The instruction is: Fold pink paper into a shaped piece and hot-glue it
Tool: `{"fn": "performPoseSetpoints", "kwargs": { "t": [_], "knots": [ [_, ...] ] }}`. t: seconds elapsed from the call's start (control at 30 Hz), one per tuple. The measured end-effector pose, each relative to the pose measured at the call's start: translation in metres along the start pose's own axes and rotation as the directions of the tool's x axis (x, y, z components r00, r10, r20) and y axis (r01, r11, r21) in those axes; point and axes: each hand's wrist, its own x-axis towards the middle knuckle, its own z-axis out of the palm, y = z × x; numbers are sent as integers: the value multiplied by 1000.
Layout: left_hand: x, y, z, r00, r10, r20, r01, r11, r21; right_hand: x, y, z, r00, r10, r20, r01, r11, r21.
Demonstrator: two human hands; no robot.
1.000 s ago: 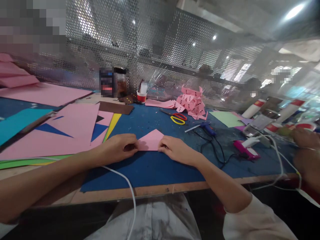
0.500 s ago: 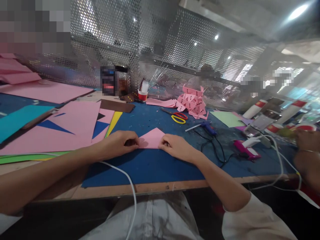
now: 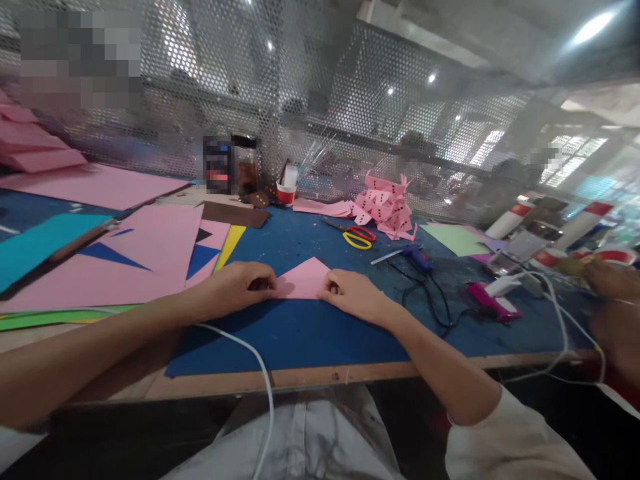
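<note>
A small pink paper [image 3: 303, 280], its visible part a triangle with the point away from me, lies on the blue table mat [image 3: 300, 340]. My left hand [image 3: 245, 283] is closed with its fingertips on the paper's left corner. On the right corner, the curled fingers of my right hand [image 3: 353, 291] pinch the edge. Both corners are hidden under the fingers. Beyond the paper lie scissors [image 3: 357, 238] with red and yellow handles. To the right of them is a blue glue gun [image 3: 417, 257] with a black cord.
Pink sheets [image 3: 145, 247] with blue cut shapes lie at left, beside a teal sheet [image 3: 50, 240]. Dotted pink paper pieces [image 3: 385, 207] are heaped at the back. A magenta power strip [image 3: 493, 301] and white cable are at right, near another person's hand [image 3: 613, 280].
My hands and the pink paper stay almost in place. The view has shifted very slightly. At the far right, the other person's hand has moved a little.
</note>
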Motion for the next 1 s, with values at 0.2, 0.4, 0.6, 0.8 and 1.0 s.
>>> {"fn": "performPoseSetpoints", "kwargs": {
  "t": [0.2, 0.4, 0.6, 0.8, 1.0],
  "knots": [
    [1, -2, -2, 999, -43, 19, 43, 999, -8, 1, 1, 2, 1000, -5, -14, 5, 1000, 10],
    [0, -4, -7, 997, -27, 72, 30, 999, -34, 1, -1, 0, 1000, 6, -2, -6, 1000, 22],
    [-1, -9, -14, 994, 34, 104, -32, 999, -18, 1, 0, 1, 1000, 7, -3, -7, 1000, 22],
    [-1, -10, -24, 988, 28, 154, -21, 999, -45, 1, 1, 1, 1000, -5, -10, 5, 1000, 12],
    [-1, -13, -25, 985, 8, 172, -5, 1000, -14, 1, 3, 1, 1000, -7, -3, 7, 1000, 1]
  ]
}}
